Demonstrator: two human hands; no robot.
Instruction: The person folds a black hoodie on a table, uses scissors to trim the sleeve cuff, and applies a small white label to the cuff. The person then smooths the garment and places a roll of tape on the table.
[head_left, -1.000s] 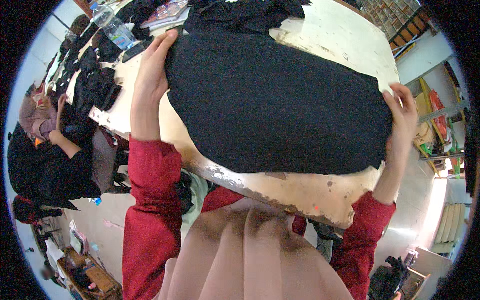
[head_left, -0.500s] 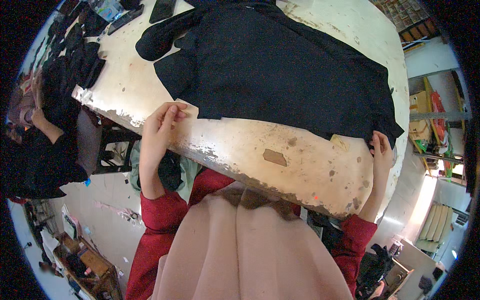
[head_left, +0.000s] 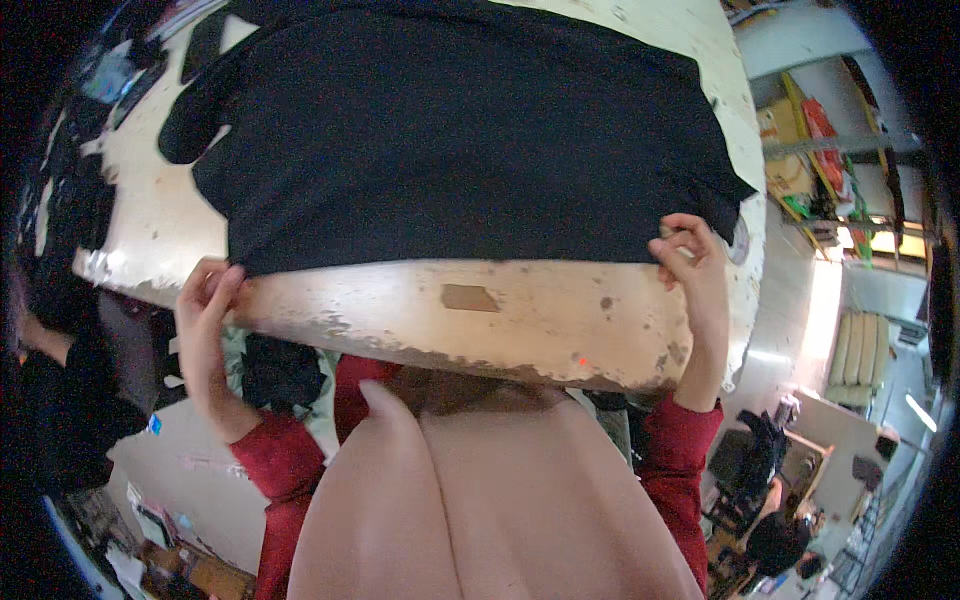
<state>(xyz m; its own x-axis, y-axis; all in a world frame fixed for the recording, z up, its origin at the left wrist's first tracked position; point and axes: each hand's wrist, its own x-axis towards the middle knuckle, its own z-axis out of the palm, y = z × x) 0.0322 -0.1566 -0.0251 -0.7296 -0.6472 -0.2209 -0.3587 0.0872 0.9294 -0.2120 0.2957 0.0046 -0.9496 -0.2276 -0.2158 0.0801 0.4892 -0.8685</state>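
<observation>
A large black cloth (head_left: 440,140) lies spread over the worn pale tabletop, with a rounded, sleeve-like part at its left. Its near edge runs almost straight between my two hands. My left hand (head_left: 210,295) is closed at the cloth's near left corner, thumb and fingers pinching it. At the right end of the same edge, my right hand (head_left: 692,252) has its fingers curled and closed on the cloth; the fingertips are partly hidden. Both forearms, in red sleeves, reach up from below.
The table's near edge (head_left: 400,350) is chipped, and a brown patch (head_left: 470,298) marks its surface. At the far left are dark items and a co-worker's arm (head_left: 45,335). Shelving with a red item (head_left: 818,130) stands at right. Another person (head_left: 778,540) is at lower right.
The cloth's near edge has come closer and straightened. My left hand has moved left and down onto its corner; my right hand has shifted left. The view has also shifted.
</observation>
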